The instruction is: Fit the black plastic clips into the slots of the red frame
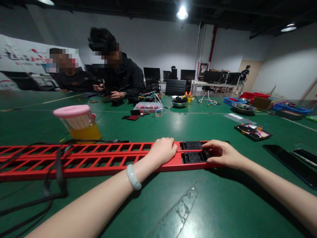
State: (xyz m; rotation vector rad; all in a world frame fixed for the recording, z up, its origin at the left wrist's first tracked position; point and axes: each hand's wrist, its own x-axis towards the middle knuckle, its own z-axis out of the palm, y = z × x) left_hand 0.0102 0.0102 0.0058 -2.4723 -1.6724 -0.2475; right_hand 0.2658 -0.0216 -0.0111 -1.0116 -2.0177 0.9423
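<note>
My left hand (164,151) rests, fingers curled, on red ladder-like frame (176,162), grip unclear; my right hand (225,154) pinches black block (206,154) at frame's right end. Skewed pinch could tip block; light left pressure could let frame slide.

A dim room lit by small, glaring ceiling lamps (182,13).
You get a pale sheen on the green counter (223,205) and dark shadows beneath your forearms (99,210); your hands (164,150) look reasonably clear, the strap (59,168) blurs, the outer edges stretch, and pixel blocks mask two heads.
</note>
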